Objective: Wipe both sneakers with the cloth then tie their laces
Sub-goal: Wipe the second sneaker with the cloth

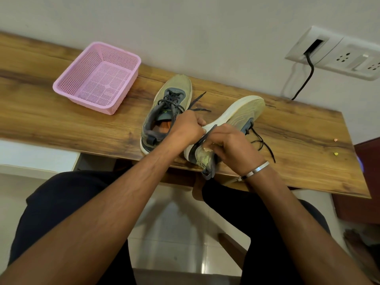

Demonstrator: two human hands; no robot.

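At the centre of the frame, the left hand (188,128) is curling its fingers around the white sole edge of the tilted sneaker (232,124), which is lying on its side with its toe pointing toward the upper right and its heel hanging over the near edge of the wooden table (61,112). The right hand (228,145), just to the right and touching that shoe's heel side, is pinching a small pale bit of what looks like the cloth (207,149) against the upper; most of it is hiding under the fingers. Loose dark laces (261,142) are trailing off to the right of this hand. The second sneaker (164,112) is sitting upright just left of the left hand, laces untied. A pink basket (96,79) is standing well apart in the upper left.
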